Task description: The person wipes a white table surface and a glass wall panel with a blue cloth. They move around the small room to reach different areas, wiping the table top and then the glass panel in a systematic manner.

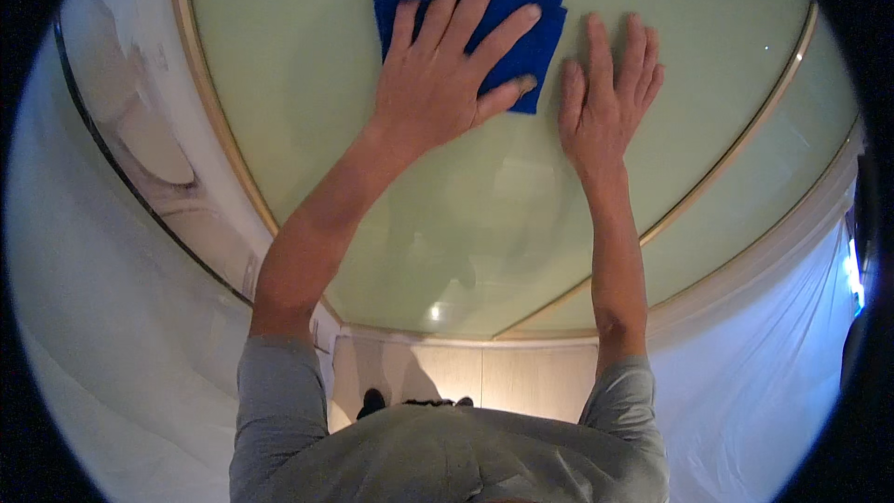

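A blue cloth [517, 49] lies flat against a glossy pale green panel [293, 84] that looks upright. My left hand [436, 77] presses the cloth to it with spread fingers; the cloth's upper left part is folded over. The thumb reaches the cloth's lower right corner, and its tip looks dark. Just right of the cloth, my right hand [611, 91] rests on or close to the panel, palm towards it, with nothing in it. Exact contact there is hard to tell.
Light wood-coloured strips [216, 112] border the panel on the left and cross it on the right [733, 147]. Translucent plastic sheeting [754, 363] hangs at the right, with similar pale sheeting [91, 335] at left. Below are the light floor [517, 377] and a dark shoe [374, 402].
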{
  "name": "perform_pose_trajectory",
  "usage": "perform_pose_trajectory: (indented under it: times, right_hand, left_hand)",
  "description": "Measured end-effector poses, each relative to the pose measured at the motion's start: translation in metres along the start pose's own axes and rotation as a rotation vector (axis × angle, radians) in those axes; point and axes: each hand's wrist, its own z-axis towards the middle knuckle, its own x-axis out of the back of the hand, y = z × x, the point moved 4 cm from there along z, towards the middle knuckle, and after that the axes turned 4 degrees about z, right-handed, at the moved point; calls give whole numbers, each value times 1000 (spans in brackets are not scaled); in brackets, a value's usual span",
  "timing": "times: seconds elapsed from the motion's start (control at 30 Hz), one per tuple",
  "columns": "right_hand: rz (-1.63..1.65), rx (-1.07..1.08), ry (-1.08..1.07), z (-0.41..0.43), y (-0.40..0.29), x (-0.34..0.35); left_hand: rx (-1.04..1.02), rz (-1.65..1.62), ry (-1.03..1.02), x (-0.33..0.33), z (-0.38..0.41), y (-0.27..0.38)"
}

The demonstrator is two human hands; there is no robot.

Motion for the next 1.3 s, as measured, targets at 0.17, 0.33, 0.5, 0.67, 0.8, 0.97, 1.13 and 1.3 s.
perform_pose_trajectory:
  times: [0.17, 0.33, 0.5, 0.67, 0.8, 0.97, 1.13, 1.3]
  right_hand:
    - [-88, 72, -26, 8, 14, 6]
    - [-191, 156, 27, -4, 25, -8]
    - [-202, 224, 37, 2, 47, 19]
    - [-215, 27, 29, -9, 39, 4]
    - [-170, -52, -33, -15, 12, 5]
    - [-51, -95, 39, -15, -1, 4]
    - [-7, -104, 57, -4, 20, -2]
    - [11, -74, 72, 10, 26, 4]
  left_hand:
    - [-5, -39, -145, 19, 25, 0]
    - [6, -10, -82, 11, 8, 3]
    - [47, -65, -257, 12, -13, 38]
    - [58, 58, -246, -7, -74, 64]
    - [26, 117, -270, -17, -107, 82]
    - [9, 109, -270, -18, -102, 80]
    - [0, 129, -269, -22, -115, 84]
    - [-17, 87, -274, -29, -134, 78]
